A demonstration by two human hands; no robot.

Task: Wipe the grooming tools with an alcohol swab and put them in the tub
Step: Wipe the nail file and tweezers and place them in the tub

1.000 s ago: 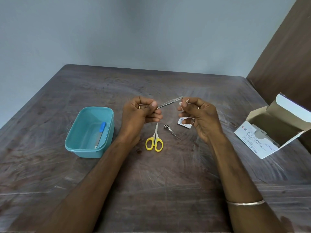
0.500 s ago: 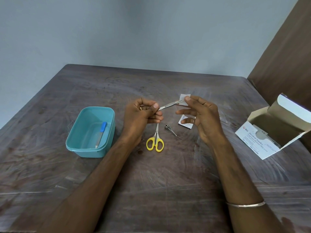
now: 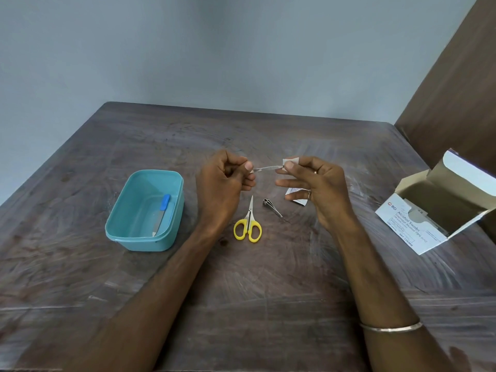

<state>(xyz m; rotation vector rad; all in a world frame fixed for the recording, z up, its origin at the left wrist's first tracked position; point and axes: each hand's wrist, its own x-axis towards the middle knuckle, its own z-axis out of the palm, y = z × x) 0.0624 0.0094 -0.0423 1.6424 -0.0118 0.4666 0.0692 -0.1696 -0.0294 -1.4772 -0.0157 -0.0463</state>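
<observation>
Dark scratched wooden table [image 3: 268, 304] lay under fingers. Grey wall [image 3: 214, 49] stood beyond them, brown panel [image 3: 461, 89] far to their right. Thin metal bangle [image 3: 389, 327] circled wrist, well back from fingers.

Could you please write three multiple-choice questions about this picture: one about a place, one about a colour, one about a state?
1. Where is the blue-handled nail file?
A. In the teal tub
B. Beside the scissors
C. In the box

2. What colour are the handles of the scissors?
A. Red
B. Yellow
C. Green

3. How is the alcohol swab box?
A. Sealed
B. Crushed
C. Open

Answers:
1 A, it lies on the tub's floor.
2 B, both loops are yellow.
3 C, its flap stands up.
</observation>
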